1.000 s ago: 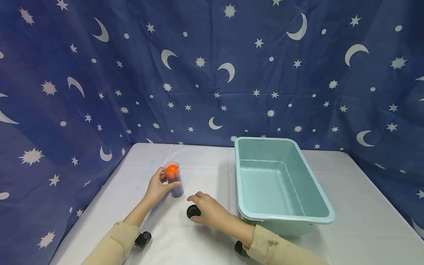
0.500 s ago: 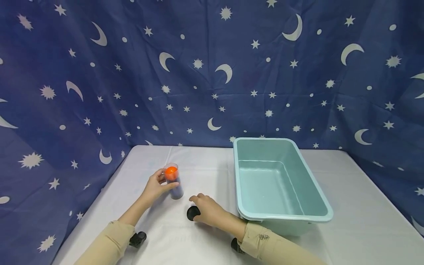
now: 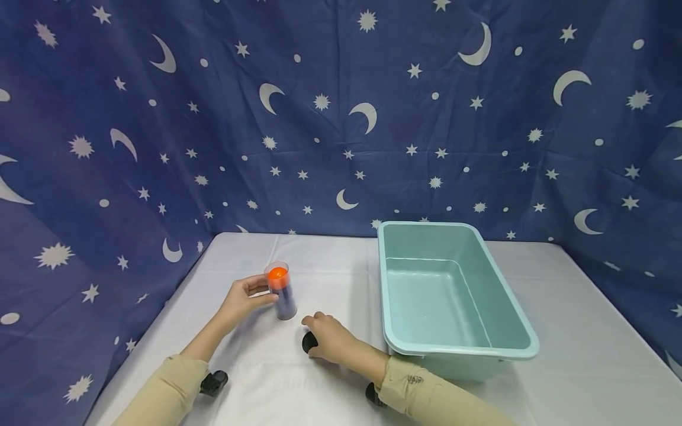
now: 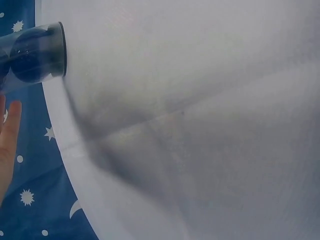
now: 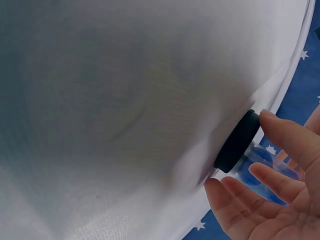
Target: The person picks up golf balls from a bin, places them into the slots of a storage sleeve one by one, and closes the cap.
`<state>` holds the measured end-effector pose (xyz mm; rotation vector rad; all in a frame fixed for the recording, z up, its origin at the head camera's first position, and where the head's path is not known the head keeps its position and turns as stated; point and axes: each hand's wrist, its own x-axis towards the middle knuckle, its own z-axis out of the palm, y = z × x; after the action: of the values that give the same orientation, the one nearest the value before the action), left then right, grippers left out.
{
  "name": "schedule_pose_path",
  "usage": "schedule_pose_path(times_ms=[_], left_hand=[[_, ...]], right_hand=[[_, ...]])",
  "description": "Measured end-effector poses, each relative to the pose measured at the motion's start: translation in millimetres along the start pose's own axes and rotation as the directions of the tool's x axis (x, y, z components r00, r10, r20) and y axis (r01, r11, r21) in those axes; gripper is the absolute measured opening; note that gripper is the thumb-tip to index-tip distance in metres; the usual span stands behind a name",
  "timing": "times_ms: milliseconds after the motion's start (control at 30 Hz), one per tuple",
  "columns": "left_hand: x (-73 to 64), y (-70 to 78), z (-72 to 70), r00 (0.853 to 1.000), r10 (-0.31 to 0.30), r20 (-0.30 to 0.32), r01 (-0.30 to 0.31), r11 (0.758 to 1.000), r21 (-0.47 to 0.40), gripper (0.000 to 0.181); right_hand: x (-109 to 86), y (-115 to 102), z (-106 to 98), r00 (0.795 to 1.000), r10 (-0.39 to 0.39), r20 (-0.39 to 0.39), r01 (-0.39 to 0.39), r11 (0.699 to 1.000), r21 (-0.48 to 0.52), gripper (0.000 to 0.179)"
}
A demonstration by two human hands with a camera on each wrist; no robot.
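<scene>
A clear tube [image 3: 285, 299] stands upright on the left part of the table. An orange ball [image 3: 277, 276] sits near its top, and a dark blue ball [image 4: 31, 55] shows lower inside. My left hand [image 3: 242, 300] is beside the tube, its fingers straightened and partly behind it. The thumb tip is at the tube's near side; contact is unclear. My right hand [image 3: 333, 338] holds a round black lid [image 5: 236, 142] by its edge, low over or on the table, with the thumb at one side and fingers at the other.
A light green plastic tub [image 3: 517, 307] stands right of my right hand, its near rim close to my forearm. White cloth [image 3: 314, 254] covers the table. A blue star-and-moon curtain [image 3: 319, 154] hangs behind and at the sides.
My left hand has drawn back leftward from the tube, and its thumb no longer reaches across the front. My right hand and the lid have barely moved.
</scene>
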<state>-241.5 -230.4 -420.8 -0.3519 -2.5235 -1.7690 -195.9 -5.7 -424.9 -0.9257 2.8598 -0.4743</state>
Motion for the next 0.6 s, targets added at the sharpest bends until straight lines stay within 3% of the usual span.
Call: schedule_pose_path(times_ms=[267, 600], left_hand=[[0.5, -2.6, 1.8, 1.0, -0.007, -0.022, 0.006, 1.0, -0.026, 0.046], [0.3, -4.7, 0.6, 0.999, 0.042, -0.013, -0.041, 0.999, 0.007, 0.044]], right_hand=[[3.7, -0.7, 2.3, 1.0, -0.028, 0.002, 0.028, 0.989, -0.146, 0.048], [4.9, 2.5, 6.7, 0.997, -0.081, -0.003, 0.079, 0.983, -0.166, 0.035]])
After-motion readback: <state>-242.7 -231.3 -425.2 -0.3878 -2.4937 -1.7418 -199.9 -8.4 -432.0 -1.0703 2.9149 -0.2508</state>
